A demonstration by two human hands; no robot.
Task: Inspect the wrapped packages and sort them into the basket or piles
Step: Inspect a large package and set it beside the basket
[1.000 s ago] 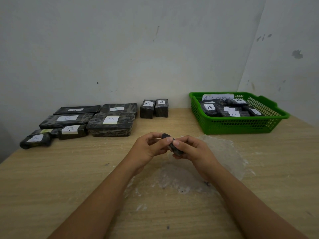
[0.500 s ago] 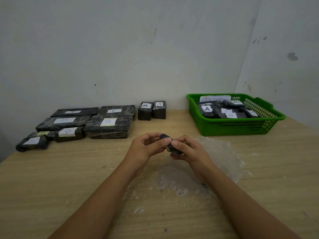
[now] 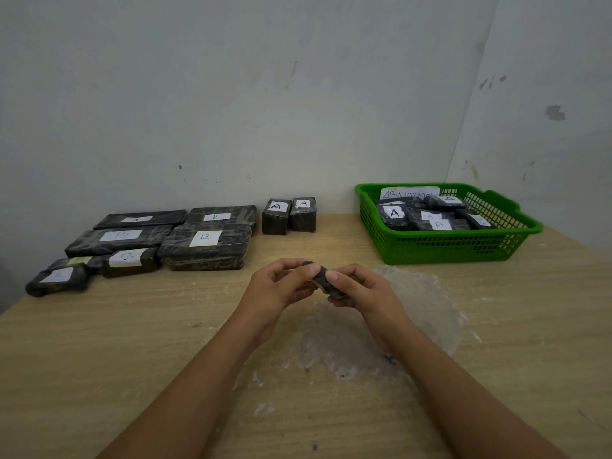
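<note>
A small dark wrapped package [image 3: 326,282] is held above the middle of the wooden table. My left hand [image 3: 278,289] pinches its upper end and my right hand [image 3: 357,291] grips its lower end, so most of the package is hidden by fingers. A green basket [image 3: 443,248] at the back right carries a paper sign and several dark packages labelled A. At the back left lies a pile of flat dark packages [image 3: 205,246] with white labels A and B. Two small upright packages labelled A [image 3: 288,215] stand against the wall.
The wooden table [image 3: 99,359] runs into a corner of two grey-white walls. A whitish, flaky patch [image 3: 397,326] spreads over the tabletop under and right of my hands. The table's left edge shows at the far left.
Both hands still hold the small package at the same spot; fingers have shifted slightly on it. The view has tilted a little, nothing else has moved.
</note>
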